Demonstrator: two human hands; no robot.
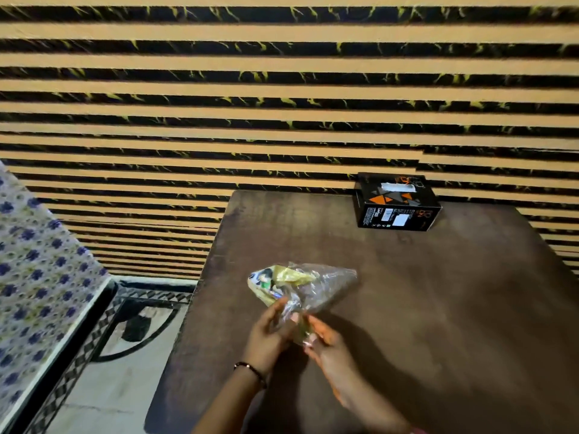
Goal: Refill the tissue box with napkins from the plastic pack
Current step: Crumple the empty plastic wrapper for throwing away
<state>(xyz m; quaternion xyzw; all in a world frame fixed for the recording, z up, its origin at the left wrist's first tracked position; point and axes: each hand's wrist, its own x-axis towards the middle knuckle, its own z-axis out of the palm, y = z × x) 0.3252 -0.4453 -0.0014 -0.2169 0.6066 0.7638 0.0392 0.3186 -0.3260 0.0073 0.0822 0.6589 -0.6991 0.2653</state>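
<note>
Both hands (297, 336) hold plastic pack (300, 288).

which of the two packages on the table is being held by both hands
The crumpled clear plastic pack, gripped by the left hand and right hand. The black tissue box sits untouched by the wall.

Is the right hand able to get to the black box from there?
Probably yes. The table between the right hand and the box is bare, but both hands hold the plastic pack, so it must let go first.
</note>
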